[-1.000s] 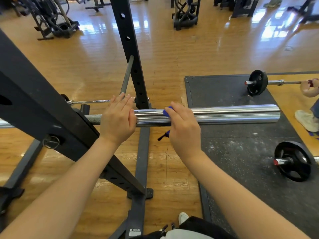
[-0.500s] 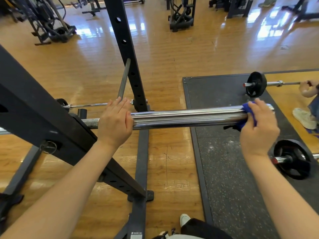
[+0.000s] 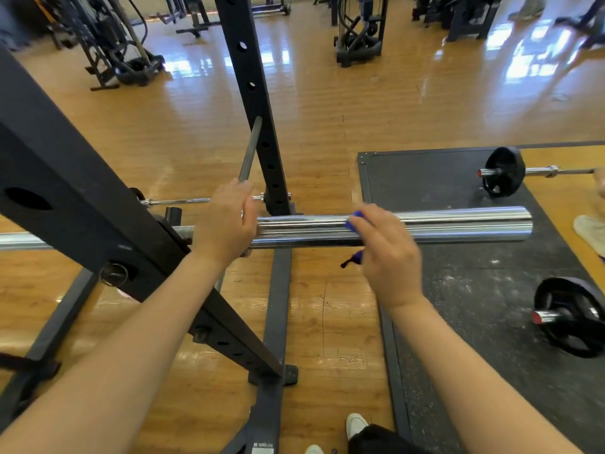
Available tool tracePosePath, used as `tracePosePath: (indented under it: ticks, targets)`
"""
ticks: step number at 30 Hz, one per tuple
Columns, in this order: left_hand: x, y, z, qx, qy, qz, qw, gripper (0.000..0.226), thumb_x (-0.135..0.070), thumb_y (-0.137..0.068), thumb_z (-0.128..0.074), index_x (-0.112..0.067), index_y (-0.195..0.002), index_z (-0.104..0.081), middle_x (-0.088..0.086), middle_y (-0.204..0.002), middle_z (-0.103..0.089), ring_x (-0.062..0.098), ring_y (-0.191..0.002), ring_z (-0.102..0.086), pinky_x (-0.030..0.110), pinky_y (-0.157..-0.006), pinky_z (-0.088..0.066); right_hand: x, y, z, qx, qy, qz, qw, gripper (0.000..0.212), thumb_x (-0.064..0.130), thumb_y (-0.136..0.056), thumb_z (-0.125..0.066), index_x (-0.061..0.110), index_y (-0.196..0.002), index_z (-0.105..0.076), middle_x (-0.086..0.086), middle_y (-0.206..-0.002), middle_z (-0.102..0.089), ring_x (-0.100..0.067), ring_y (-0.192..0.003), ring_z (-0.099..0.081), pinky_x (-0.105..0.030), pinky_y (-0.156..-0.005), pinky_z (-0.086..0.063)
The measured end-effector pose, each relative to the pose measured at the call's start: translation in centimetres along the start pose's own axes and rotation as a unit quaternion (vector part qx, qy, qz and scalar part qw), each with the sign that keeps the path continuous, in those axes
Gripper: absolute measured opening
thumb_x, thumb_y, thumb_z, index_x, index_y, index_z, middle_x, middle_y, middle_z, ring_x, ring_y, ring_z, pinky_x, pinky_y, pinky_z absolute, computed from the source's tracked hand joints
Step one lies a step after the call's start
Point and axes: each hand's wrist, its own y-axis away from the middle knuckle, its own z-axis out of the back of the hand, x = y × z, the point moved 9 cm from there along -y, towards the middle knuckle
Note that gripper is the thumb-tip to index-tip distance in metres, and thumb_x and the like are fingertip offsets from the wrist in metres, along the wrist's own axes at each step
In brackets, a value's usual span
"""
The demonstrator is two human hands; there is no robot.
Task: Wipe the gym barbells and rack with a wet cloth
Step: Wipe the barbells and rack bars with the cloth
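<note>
A chrome barbell sleeve (image 3: 458, 226) runs left to right across the black rack (image 3: 82, 204), its free end at the right. My left hand (image 3: 226, 224) grips the bar at the inner end of the sleeve, beside the rack upright (image 3: 252, 103). My right hand (image 3: 386, 253) is wrapped over the sleeve near its middle and holds a blue cloth (image 3: 355, 222) against the metal. A corner of the cloth hangs below the bar. Most of the cloth is hidden under my fingers.
A black rubber mat (image 3: 458, 290) lies to the right with two plate-loaded barbells (image 3: 502, 172) (image 3: 571, 316) on it. Another person's hand and shoe show at the right edge. Rack base bars (image 3: 278, 290) cross the wooden floor below. Gym machines stand at the back.
My right hand slid with the cloth from the sleeve's middle out to its right end, then back left to the middle. My left hand stayed on the bar.
</note>
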Motion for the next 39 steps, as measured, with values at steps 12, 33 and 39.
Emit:
tracePosePath:
  ticks: [12, 33, 39]
  targets:
    - [-0.7, 1.5, -1.7, -0.002, -0.074, -0.053, 0.996, 0.051, -0.020, -0.093, -0.028, 0.011, -0.125, -0.052, 0.025, -0.128, -0.055, 0.038, -0.127, -0.045, 0.042, -0.108, -0.030, -2.8, 1.2, 2.3, -0.098, 0.024, -0.096, 0.990, 0.022, 0.004, -0.093, -0.052, -0.002, -0.107, -0.067, -0.018, -0.112, -0.065, -0.030, -0.108, -0.059, -0.028, -0.103, -0.042]
    - [-0.9, 3.4, -0.7, -0.108, -0.069, -0.031, 0.991, 0.047, -0.017, -0.092, -0.032, 0.008, -0.128, -0.051, 0.026, -0.133, -0.051, 0.039, -0.129, -0.043, 0.053, -0.109, -0.032, -12.5, 3.3, 9.3, -0.146, 0.079, -0.218, 0.962, 0.027, 0.000, -0.090, -0.048, -0.006, -0.110, -0.066, -0.022, -0.116, -0.063, -0.038, -0.109, -0.059, -0.013, -0.105, -0.030]
    - [-0.7, 3.1, -1.1, -0.122, -0.058, -0.035, 0.990, 0.052, -0.019, -0.093, -0.028, 0.011, -0.134, -0.041, 0.027, -0.140, -0.042, 0.040, -0.134, -0.034, 0.050, -0.112, -0.027, -7.5, 2.4, 6.1, -0.133, 0.049, -0.166, 0.976, 0.025, 0.002, -0.089, -0.050, -0.003, -0.108, -0.067, -0.020, -0.115, -0.064, -0.032, -0.110, -0.058, -0.016, -0.106, -0.031]
